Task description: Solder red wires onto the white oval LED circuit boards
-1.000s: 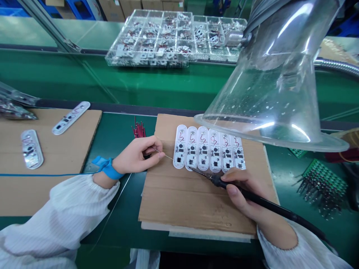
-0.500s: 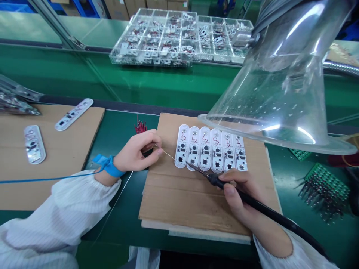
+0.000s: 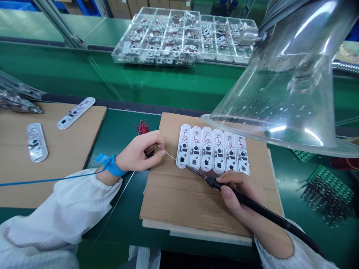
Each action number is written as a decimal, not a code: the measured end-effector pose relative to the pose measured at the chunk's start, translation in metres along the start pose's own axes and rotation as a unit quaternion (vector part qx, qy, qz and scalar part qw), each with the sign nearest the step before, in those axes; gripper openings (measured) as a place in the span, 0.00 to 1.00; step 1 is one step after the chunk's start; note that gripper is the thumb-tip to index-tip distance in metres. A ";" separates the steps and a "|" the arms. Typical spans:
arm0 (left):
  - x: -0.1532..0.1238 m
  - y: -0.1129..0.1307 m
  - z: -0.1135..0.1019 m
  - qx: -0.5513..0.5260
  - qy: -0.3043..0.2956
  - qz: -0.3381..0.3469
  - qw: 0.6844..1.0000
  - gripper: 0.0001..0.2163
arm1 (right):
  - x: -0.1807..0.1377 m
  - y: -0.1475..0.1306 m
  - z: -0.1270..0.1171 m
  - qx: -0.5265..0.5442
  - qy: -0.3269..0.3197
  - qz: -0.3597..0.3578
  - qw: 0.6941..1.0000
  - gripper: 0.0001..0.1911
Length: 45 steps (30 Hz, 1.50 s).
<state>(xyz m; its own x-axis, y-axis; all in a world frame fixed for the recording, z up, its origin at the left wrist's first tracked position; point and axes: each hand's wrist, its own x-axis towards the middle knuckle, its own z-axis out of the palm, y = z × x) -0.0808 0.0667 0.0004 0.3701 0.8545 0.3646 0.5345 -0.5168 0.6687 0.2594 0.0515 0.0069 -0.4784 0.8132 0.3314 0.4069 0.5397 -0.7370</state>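
Several white oblong circuit boards lie side by side on a cardboard sheet. My left hand, with a blue wrist strap, pinches a thin solder wire whose end points at the leftmost board. My right hand grips a black soldering iron like a pen. Its tip rests at the lower edge of the two leftmost boards, close to the wire's end.
A clear fume hood hangs over the boards' right side. Red wires lie left of the cardboard. A second cardboard at left holds two boards. Clear compartment trays sit beyond the belt. Green pin boards lie at right.
The iron tip has slid left along the row of boards toward the leftmost ones. The solder wire end stays near it. The view has shifted slightly.
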 end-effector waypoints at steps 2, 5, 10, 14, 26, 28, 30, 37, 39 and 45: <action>0.000 0.000 0.000 -0.003 0.003 0.006 1.000 0.05 | -0.001 0.000 0.000 0.006 0.007 0.001 1.000 0.04; 0.000 0.000 0.000 -0.006 0.004 0.009 1.000 0.05 | 0.000 -0.001 -0.001 0.011 0.011 0.010 1.000 0.05; 0.000 0.001 0.000 -0.001 0.001 -0.001 1.000 0.05 | 0.001 -0.002 0.001 0.014 -0.016 0.029 0.999 0.04; 0.000 0.001 0.000 -0.003 0.001 -0.004 1.000 0.05 | -0.002 0.000 0.000 0.012 -0.017 0.024 1.000 0.07; 0.001 0.001 -0.001 -0.009 0.004 0.013 1.000 0.06 | 0.000 0.000 0.002 0.000 -0.035 0.001 0.999 0.10; 0.001 0.002 -0.001 -0.008 0.004 0.014 1.000 0.06 | 0.000 0.000 0.001 0.000 -0.031 -0.004 1.000 0.10; 0.001 0.002 -0.001 -0.009 0.005 0.014 1.000 0.06 | -0.001 0.000 0.001 0.009 -0.026 0.002 1.000 0.10; 0.001 0.001 0.000 -0.007 0.004 0.025 1.000 0.07 | -0.002 0.004 0.003 0.013 -0.050 -0.013 0.999 0.11; 0.001 0.001 0.000 -0.005 0.002 0.026 1.000 0.07 | -0.002 0.004 0.003 0.013 -0.054 -0.013 0.998 0.11; 0.000 0.001 -0.001 -0.013 0.002 0.022 1.000 0.07 | -0.005 0.002 0.000 0.025 -0.041 0.040 0.998 0.15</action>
<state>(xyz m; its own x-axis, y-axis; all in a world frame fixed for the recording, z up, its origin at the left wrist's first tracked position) -0.0807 0.0665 0.0020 0.3894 0.8317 0.3959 0.4981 -0.5517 0.6690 0.2627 0.0483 0.0042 -0.5088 0.8317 0.2222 0.4074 0.4599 -0.7890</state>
